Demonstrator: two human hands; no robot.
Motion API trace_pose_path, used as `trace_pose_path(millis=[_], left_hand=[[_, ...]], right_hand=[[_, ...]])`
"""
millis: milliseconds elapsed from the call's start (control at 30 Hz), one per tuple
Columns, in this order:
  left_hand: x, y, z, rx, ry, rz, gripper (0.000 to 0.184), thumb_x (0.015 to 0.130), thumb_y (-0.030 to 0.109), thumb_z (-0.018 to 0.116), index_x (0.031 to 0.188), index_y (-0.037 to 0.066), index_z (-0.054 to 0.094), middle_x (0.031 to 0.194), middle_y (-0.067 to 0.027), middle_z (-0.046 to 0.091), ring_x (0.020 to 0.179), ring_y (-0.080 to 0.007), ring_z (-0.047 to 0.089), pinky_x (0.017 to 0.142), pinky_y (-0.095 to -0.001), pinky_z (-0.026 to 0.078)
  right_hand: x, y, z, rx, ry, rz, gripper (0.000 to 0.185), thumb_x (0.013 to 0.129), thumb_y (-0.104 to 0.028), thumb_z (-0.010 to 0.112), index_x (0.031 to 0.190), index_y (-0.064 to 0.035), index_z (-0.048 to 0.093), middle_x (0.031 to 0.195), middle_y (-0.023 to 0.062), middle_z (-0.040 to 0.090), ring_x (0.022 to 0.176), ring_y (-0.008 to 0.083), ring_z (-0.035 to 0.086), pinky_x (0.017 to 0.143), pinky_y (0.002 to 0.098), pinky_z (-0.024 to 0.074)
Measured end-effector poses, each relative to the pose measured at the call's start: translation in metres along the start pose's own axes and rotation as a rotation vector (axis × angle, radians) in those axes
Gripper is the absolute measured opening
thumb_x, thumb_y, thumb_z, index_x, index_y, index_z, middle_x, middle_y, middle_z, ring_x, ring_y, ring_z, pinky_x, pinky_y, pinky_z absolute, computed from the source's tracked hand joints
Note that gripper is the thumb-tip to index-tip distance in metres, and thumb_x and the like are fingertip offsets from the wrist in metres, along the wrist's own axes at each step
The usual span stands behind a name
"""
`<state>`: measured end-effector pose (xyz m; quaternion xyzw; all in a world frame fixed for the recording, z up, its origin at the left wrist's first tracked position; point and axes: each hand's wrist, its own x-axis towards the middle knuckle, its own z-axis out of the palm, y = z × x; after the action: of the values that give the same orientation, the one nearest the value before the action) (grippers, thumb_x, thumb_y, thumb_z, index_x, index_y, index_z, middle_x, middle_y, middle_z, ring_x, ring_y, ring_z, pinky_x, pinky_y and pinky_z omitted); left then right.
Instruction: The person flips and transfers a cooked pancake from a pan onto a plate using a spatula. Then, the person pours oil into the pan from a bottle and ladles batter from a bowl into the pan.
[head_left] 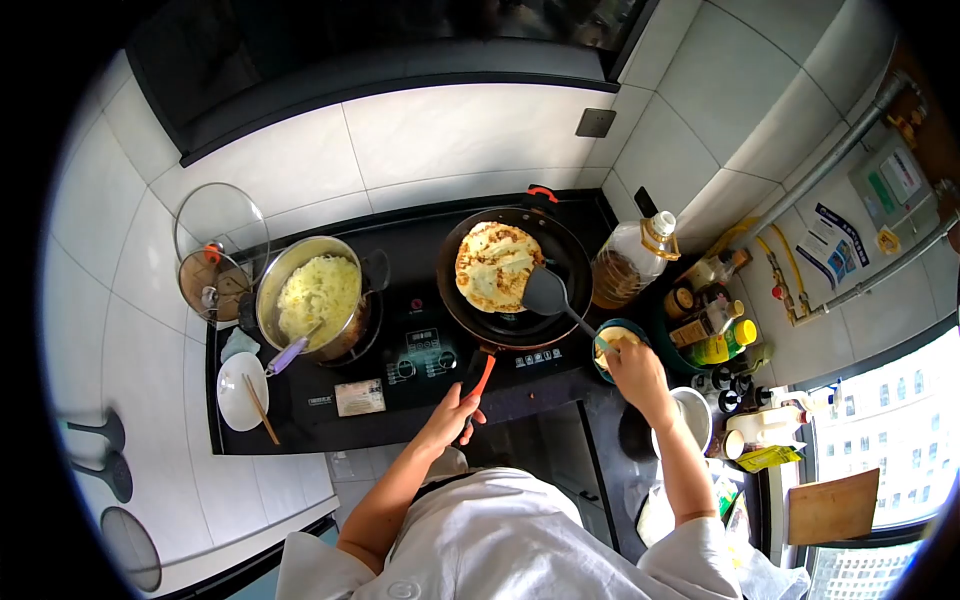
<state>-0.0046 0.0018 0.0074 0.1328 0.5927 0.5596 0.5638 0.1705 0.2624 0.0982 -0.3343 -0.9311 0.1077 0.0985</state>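
My left hand [452, 418] is closed around the black and orange handle of a dark frying pan [567, 260] on the right side of the stove. A browned, pale yellow pancake [497, 265] lies in the pan, left of its middle. With my right hand [636, 372] I grip a spatula [546, 293], whose dark grey blade touches the pancake's right edge. Partly hidden below that hand is a bowl [606, 338] with pale yellow food in it.
On the left burner stands a pot [268, 305] of pale yellow shredded food with a purple-handled utensil [290, 354]. A white plate [240, 402] with chopsticks sits at front left. An oil bottle [630, 262] and several condiment bottles [710, 325] crowd the right. Glass lids [212, 282] lean at left.
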Motion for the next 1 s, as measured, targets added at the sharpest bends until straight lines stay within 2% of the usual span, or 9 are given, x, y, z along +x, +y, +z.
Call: trace_pose_path(millis=[67, 133, 200, 300, 400, 533, 667, 767, 1000], left_hand=[[0.0, 0.0, 0.0, 0.017, -0.003, -0.002, 0.025, 0.1, 0.027, 0.042, 0.116, 0.008, 0.037, 0.08, -0.0106, 0.056, 0.041, -0.0096, 0.042, 0.036, -0.0222, 0.035], [-0.001, 0.001, 0.0, 0.023, -0.004, -0.006, 0.025, 0.1, 0.027, 0.041, 0.116, 0.009, 0.037, 0.08, -0.0108, 0.056, 0.041, -0.0097, 0.042, 0.036, -0.0221, 0.035], [-0.002, 0.003, 0.001, 0.018, -0.001, -0.007, 0.024, 0.1, 0.027, 0.041, 0.114, 0.009, 0.037, 0.08, -0.0108, 0.056, 0.041, -0.0097, 0.042, 0.036, -0.0222, 0.035], [0.0, 0.0, 0.0, 0.016, -0.01, -0.003, 0.023, 0.099, 0.027, 0.042, 0.112, 0.008, 0.037, 0.08, -0.0111, 0.056, 0.041, -0.0099, 0.042, 0.036, -0.0229, 0.035], [0.001, -0.003, -0.001, -0.001, -0.009, 0.014, 0.023, 0.099, 0.027, 0.042, 0.111, 0.007, 0.038, 0.079, -0.0113, 0.056, 0.041, -0.01, 0.042, 0.036, -0.0234, 0.035], [0.001, -0.002, 0.0, -0.002, 0.0, 0.016, 0.027, 0.099, 0.028, 0.042, 0.115, 0.007, 0.036, 0.079, -0.0114, 0.056, 0.041, -0.0105, 0.042, 0.036, -0.0235, 0.035], [0.0, -0.001, 0.0, -0.001, -0.015, 0.008, 0.028, 0.099, 0.029, 0.042, 0.117, 0.008, 0.036, 0.079, -0.011, 0.057, 0.041, -0.0106, 0.042, 0.037, -0.0233, 0.036], [0.001, -0.003, -0.002, 0.009, -0.009, -0.003, 0.028, 0.099, 0.029, 0.042, 0.118, 0.008, 0.037, 0.079, -0.0106, 0.057, 0.041, -0.0105, 0.042, 0.037, -0.0232, 0.036], [0.002, -0.003, -0.002, 0.014, -0.02, 0.007, 0.028, 0.099, 0.029, 0.042, 0.118, 0.009, 0.037, 0.08, -0.0107, 0.056, 0.041, -0.01, 0.042, 0.037, -0.0234, 0.036]], right_hand=[[0.016, 0.002, -0.014, 0.035, -0.032, -0.071, 0.023, 0.085, -0.021, 0.056, 0.082, 0.0011, 0.061, 0.071, 0.0226, 0.063, 0.068, 0.0376, 0.063, 0.062, 0.0482, 0.05], [0.035, 0.015, -0.013, 0.102, -0.041, -0.087, 0.017, 0.083, -0.017, 0.056, 0.09, -0.0044, 0.064, 0.081, 0.0215, 0.065, 0.079, 0.0362, 0.064, 0.07, 0.0448, 0.0518], [0.055, 0.006, -0.031, 0.074, -0.21, -0.011, 0.017, 0.082, -0.016, 0.055, 0.09, -0.0046, 0.066, 0.083, 0.02, 0.066, 0.082, 0.0351, 0.065, 0.073, 0.0427, 0.0522], [0.089, 0.014, -0.034, -0.084, -0.433, -0.032, 0.019, 0.081, -0.016, 0.055, 0.089, -0.003, 0.066, 0.08, 0.0188, 0.067, 0.077, 0.0314, 0.067, 0.07, 0.0398, 0.0527], [0.109, 0.011, -0.044, 0.037, -0.65, 0.01, 0.02, 0.08, -0.015, 0.054, 0.088, -0.0018, 0.066, 0.075, 0.0175, 0.066, 0.07, 0.0267, 0.068, 0.065, 0.0366, 0.0522], [0.089, 0.022, -0.017, 0.354, -0.623, 0.301, 0.022, 0.085, -0.02, 0.057, 0.093, -0.0014, 0.065, 0.067, 0.0088, 0.064, 0.056, 0.0155, 0.062, 0.053, 0.0304, 0.0477], [0.051, 0.027, 0.028, 0.608, -0.458, 0.258, 0.019, 0.086, -0.015, 0.06, 0.098, -0.0013, 0.066, 0.063, 0.0048, 0.061, 0.051, 0.0112, 0.054, 0.046, 0.0274, 0.0409], [0.045, 0.025, 0.022, 0.687, -0.446, 0.397, 0.019, 0.086, -0.014, 0.061, 0.098, -0.0002, 0.066, 0.063, 0.004, 0.06, 0.05, 0.0101, 0.052, 0.046, 0.027, 0.0388], [0.064, 0.021, 0.008, 0.665, -0.374, 0.295, 0.02, 0.087, -0.013, 0.06, 0.098, 0.0022, 0.068, 0.063, 0.0049, 0.06, 0.052, 0.0095, 0.052, 0.049, 0.0259, 0.0401]])
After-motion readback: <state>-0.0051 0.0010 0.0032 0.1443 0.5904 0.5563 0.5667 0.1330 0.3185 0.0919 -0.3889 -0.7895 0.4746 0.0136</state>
